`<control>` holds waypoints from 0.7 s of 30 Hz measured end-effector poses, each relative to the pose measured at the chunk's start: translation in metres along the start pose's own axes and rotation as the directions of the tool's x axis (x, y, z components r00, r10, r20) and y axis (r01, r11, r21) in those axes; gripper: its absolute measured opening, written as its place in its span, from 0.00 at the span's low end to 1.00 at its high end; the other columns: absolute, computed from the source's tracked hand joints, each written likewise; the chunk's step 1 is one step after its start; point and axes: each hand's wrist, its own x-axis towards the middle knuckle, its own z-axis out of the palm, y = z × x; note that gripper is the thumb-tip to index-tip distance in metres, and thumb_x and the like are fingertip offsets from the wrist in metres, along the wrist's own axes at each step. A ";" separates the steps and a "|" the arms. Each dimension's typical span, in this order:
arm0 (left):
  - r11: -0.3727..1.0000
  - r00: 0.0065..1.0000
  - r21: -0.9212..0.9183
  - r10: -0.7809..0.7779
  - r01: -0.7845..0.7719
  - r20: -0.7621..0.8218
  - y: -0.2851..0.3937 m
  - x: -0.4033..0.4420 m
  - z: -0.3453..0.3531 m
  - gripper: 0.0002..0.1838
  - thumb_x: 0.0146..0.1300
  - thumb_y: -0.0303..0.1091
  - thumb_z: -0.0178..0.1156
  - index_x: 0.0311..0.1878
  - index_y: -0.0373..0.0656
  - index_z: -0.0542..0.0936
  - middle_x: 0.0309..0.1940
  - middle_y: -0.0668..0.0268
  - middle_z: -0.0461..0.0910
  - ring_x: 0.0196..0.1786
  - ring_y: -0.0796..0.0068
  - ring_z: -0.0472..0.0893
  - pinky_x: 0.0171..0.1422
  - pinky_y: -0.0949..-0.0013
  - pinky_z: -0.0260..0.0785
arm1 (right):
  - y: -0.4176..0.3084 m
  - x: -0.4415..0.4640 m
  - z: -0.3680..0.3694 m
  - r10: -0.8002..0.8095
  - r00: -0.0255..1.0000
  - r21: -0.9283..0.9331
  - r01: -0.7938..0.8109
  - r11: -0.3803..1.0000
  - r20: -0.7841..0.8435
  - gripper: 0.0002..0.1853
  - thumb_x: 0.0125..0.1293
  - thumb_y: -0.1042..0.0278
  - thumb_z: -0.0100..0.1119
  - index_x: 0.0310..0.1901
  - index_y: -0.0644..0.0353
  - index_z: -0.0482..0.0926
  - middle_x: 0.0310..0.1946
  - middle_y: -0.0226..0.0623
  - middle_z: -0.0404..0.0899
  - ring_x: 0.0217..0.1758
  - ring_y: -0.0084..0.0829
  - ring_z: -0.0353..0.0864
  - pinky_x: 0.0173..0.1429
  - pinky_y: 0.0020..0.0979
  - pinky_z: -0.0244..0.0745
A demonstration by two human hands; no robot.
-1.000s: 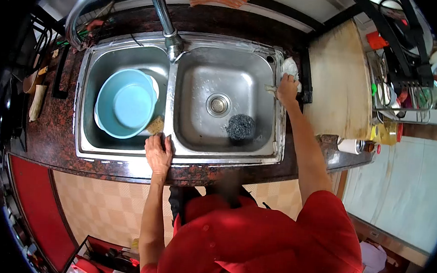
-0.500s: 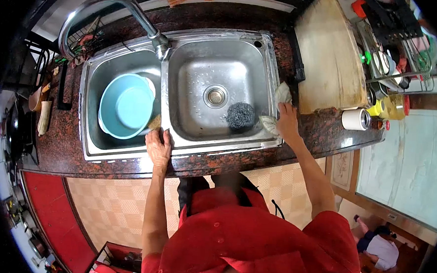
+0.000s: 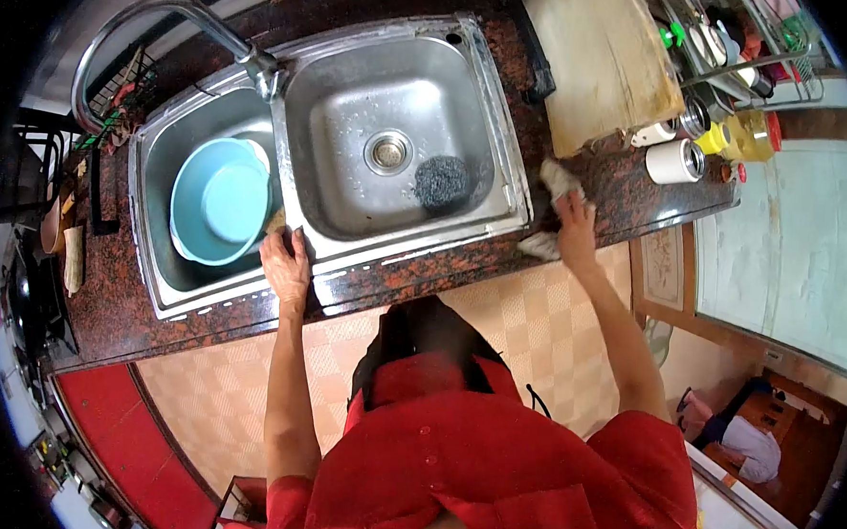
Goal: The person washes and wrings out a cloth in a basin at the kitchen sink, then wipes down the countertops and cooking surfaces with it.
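- The right hand [image 3: 575, 236] is on a pale cloth [image 3: 560, 181], on the worktop [image 3: 452, 271] just right of the sink [image 3: 502, 227]
- Its fingers bend down over the cloth, but I cannot tell if they squeeze it or only press
- The cloth is bunched up, and its long way goes from back to front: one end pokes past the fingertips toward the wooden board [image 3: 597, 63], the other is by the front edge
- The left hand [image 3: 286, 267] is well apart from the cloth, so the right one is nearer
- The left hand rests on the sink's front rim, thumb and fingers apart, just beside a sponge [image 3: 275, 221]
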 end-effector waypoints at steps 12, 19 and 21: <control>0.992 0.996 -0.086 0.091 -0.093 -0.027 0.064 -0.015 -0.011 0.18 0.63 0.42 0.50 0.46 0.36 0.72 0.42 0.54 0.71 0.46 0.55 0.69 0.53 0.57 0.60 | 0.098 0.088 0.026 -0.019 1.000 -0.240 0.014 0.971 -0.020 0.24 0.53 0.78 0.50 0.54 0.62 0.66 0.57 0.49 0.63 0.56 0.45 0.63 0.57 0.39 0.57; 0.782 0.954 -0.565 -0.124 0.263 0.272 0.182 -0.084 0.044 0.17 0.63 0.40 0.54 0.47 0.36 0.73 0.36 0.61 0.75 0.38 0.74 0.72 0.43 0.71 0.66 | 0.147 0.097 0.045 -0.077 0.983 -0.108 0.060 0.992 -0.166 0.24 0.52 0.78 0.51 0.54 0.59 0.66 0.56 0.44 0.64 0.51 0.48 0.66 0.53 0.44 0.66; 0.764 0.937 -0.564 -0.151 0.313 0.315 0.186 -0.096 0.065 0.18 0.63 0.40 0.54 0.46 0.33 0.72 0.37 0.60 0.75 0.39 0.73 0.74 0.46 0.71 0.67 | 0.153 0.088 0.039 -0.048 0.979 -0.016 0.046 0.999 -0.196 0.25 0.51 0.79 0.51 0.54 0.59 0.66 0.54 0.42 0.65 0.49 0.48 0.66 0.53 0.44 0.67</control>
